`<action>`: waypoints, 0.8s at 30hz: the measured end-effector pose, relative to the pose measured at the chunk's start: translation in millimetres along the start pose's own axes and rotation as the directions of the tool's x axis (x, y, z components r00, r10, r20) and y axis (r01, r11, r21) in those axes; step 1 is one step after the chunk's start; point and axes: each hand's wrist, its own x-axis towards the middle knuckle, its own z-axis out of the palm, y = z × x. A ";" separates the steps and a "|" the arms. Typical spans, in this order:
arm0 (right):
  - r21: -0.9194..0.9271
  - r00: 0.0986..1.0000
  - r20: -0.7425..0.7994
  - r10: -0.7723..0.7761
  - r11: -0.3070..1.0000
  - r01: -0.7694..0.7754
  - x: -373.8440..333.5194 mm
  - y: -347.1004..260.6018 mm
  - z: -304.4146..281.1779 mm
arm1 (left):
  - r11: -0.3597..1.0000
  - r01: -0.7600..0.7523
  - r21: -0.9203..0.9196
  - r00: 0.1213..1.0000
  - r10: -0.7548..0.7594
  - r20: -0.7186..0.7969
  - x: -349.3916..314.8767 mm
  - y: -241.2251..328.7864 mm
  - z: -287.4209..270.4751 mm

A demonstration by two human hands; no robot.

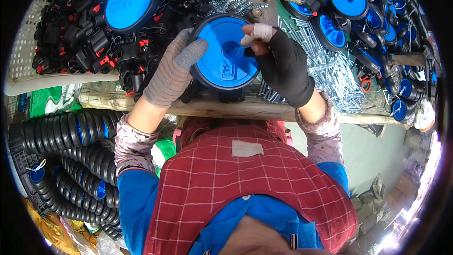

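Round blue plastic wheel with black rim [225, 53] lying flat, hub face up toward you, your grey-gloved left hand [173, 68] grasping its left edge, your black-gloved right hand [278, 61] with fingertips pinched at the centre hub, heap of silver screws [330, 71] beside it on the surface.

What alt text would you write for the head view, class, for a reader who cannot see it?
A person's gloved left hand and right hand hold a blue wheel over a wooden bench edge. Black parts, metal screws and finished wheels surround it.

A worn wooden bench [236, 109] carried a heap of silver screws [325, 73] and black plastic parts [75, 42].
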 end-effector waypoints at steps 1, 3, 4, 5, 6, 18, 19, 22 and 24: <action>-0.055 0.996 0.079 -0.033 0.998 0.037 2.3 -0.2 -2.3 | 0.996 0.000 -0.090 0.998 0.006 0.066 -0.6 1.5 -1.3; -0.084 0.972 0.227 -0.054 0.994 0.075 4.1 -1.5 -6.5 | 0.980 0.067 -0.189 0.987 -0.037 0.154 -2.2 4.3 -1.8; -0.125 0.969 0.228 -0.094 0.984 0.125 3.6 -2.7 -7.5 | 0.968 0.063 -0.243 0.988 -0.026 0.153 -3.6 4.2 0.4; -0.155 0.965 0.210 -0.156 0.969 0.190 2.5 -3.8 -8.0 | 0.954 0.070 -0.293 0.983 -0.016 0.181 -5.3 4.4 2.4; -0.216 0.951 0.286 -0.119 0.959 0.185 0.5 -4.6 -8.0 | 0.933 0.059 -0.355 0.977 0.019 0.214 -7.7 3.9 5.4; 0.051 0.821 -0.386 0.420 0.898 -0.436 -113.2 49.6 -27.2 | -0.338 -0.035 0.941 0.898 0.403 0.178 -34.9 1.2 -6.1; 0.256 0.725 -0.422 0.545 0.838 -0.481 -117.6 57.3 -25.1 | -0.391 -0.031 0.920 0.909 0.372 0.188 -28.8 2.6 -10.4; 0.601 0.514 -0.478 0.712 0.692 -0.399 -117.2 72.1 -15.8 | -0.426 -0.033 0.904 0.900 0.380 0.212 -19.7 0.2 -5.2; 0.619 0.497 -0.447 0.743 0.659 -0.428 -106.8 77.4 -6.6 | -0.292 -0.113 0.950 0.831 0.496 0.252 -19.3 -6.4 14.2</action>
